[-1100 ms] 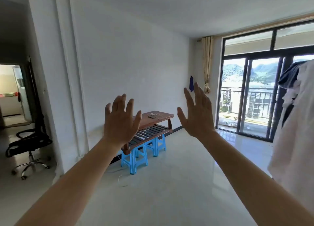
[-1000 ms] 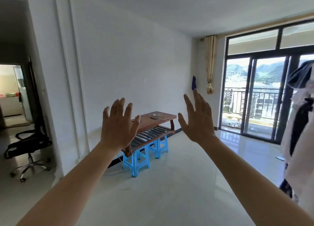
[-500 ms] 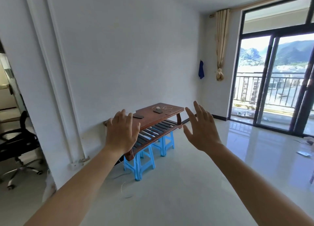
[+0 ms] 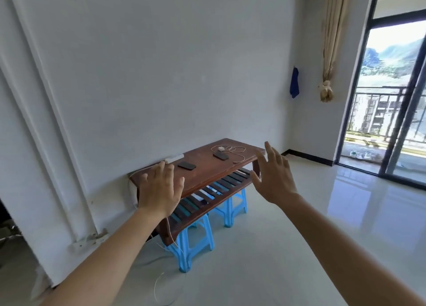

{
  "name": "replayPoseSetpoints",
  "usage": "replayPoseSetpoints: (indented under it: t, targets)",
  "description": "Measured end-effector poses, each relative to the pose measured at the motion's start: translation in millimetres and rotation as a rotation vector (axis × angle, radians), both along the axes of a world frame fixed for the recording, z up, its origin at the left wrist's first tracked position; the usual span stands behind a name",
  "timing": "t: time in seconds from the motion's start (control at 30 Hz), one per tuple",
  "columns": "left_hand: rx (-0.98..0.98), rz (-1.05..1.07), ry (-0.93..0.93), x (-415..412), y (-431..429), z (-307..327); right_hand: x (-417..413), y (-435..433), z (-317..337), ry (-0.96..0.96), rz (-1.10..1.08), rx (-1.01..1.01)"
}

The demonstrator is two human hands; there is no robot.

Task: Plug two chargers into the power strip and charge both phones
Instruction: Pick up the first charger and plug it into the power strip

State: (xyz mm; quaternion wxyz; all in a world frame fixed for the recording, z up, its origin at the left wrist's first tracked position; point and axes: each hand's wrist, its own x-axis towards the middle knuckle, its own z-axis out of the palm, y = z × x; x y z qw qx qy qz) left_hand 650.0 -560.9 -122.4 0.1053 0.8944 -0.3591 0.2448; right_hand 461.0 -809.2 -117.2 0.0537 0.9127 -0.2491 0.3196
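Note:
A brown wooden table (image 4: pixel 202 171) stands against the white wall. A white power strip (image 4: pixel 174 158) lies at its back edge by the wall. Two dark phones rest on the top: one (image 4: pixel 186 166) near the strip, another (image 4: pixel 220 156) farther right. A white charger (image 4: pixel 221 148) with a looped pale cable (image 4: pixel 237 152) lies beside the right phone. My left hand (image 4: pixel 159 189) and my right hand (image 4: pixel 274 179) are raised in front of me, fingers spread, holding nothing, well short of the table.
Two blue plastic stools (image 4: pixel 191 241) support the table's slatted lower shelf. A thin white cord (image 4: pixel 170 236) trails down onto the glossy white floor. A wall socket (image 4: pixel 90 239) sits low on the wall at left. Glass balcony doors (image 4: pixel 391 112) and a tied curtain (image 4: pixel 329 40) are at right.
The view has moved closer to the table and tilted down. Both hands have lowered and stay open. The office chair and hanging clothes have left the view.

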Motion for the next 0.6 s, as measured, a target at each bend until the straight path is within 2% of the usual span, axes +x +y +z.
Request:
replayPoseSetpoints:
  t: [0.23,0.37,0.6]
  targets:
    - [0.041,0.027,0.016,144.7,-113.0,-42.7,162.9,-112.5,-45.9,0.088,0.119,-0.004]
    - [0.047,0.027,0.030,242.1,-180.6,-39.8,262.5,-181.9,-44.7,0.165,0.130,-0.032]
    - [0.091,0.039,0.106,382.4,-310.3,-53.0,400.6,-305.8,-51.8,0.157,0.170,0.020]
